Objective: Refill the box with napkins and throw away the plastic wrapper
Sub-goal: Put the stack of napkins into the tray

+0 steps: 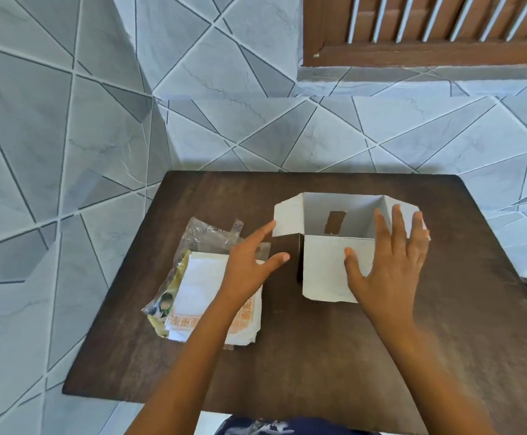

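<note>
Bench point(318, 356): I logged dark brown wood, matt, with faint grain and light scuffing. Box point(325, 268): white cardboard, matt and smooth. Napkins point(199, 287): white paper, soft matt, with an orange printed border. Wrapper point(205, 237): thin clear plastic film, glossy, crinkled, partly printed. Floor point(67, 152): grey marbled tiles, smooth, low sheen. Slatted panel point(412, 54): brown wood, matt.
</note>
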Demonstrator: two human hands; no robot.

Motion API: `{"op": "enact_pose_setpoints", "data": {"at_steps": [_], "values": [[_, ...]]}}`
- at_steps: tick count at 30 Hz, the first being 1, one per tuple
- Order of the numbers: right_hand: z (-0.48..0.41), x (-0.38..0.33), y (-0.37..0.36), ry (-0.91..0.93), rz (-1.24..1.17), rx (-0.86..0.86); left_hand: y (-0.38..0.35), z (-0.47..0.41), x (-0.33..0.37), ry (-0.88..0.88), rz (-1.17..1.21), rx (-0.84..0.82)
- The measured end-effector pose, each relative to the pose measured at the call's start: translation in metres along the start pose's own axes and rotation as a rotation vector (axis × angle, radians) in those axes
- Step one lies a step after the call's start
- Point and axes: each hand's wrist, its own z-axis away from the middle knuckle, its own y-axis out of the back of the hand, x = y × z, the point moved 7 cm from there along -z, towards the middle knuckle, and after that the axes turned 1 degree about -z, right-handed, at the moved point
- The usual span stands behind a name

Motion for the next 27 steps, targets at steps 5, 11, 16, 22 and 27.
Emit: {"op": "enact_pose_setpoints", "data": {"at_steps": [5,11,16,22,27], "values": [[0.023,-0.098,-0.029,0.102,-0.302,-0.330,0.061,0.014,-0.044,0.130,0.017,0.103],[0.076,-0.122,-0.123,-0.082,-0.495,-0.778,0.099,0.037,-0.125,0.476,-0.226,0.053],[0.104,-0.083,-0.174,-0.360,-0.385,-0.893,0.082,0.045,-0.172,0.662,-0.064,-0.086],[0.127,-0.071,-0.204,-0.599,-0.633,-0.980,0.073,0.037,-0.183,0.708,-0.033,-0.048],[0.127,-0.061,-0.203,-0.924,-0.829,-0.927,0.073,0.035,-0.192,0.826,0.145,-0.060]]}}
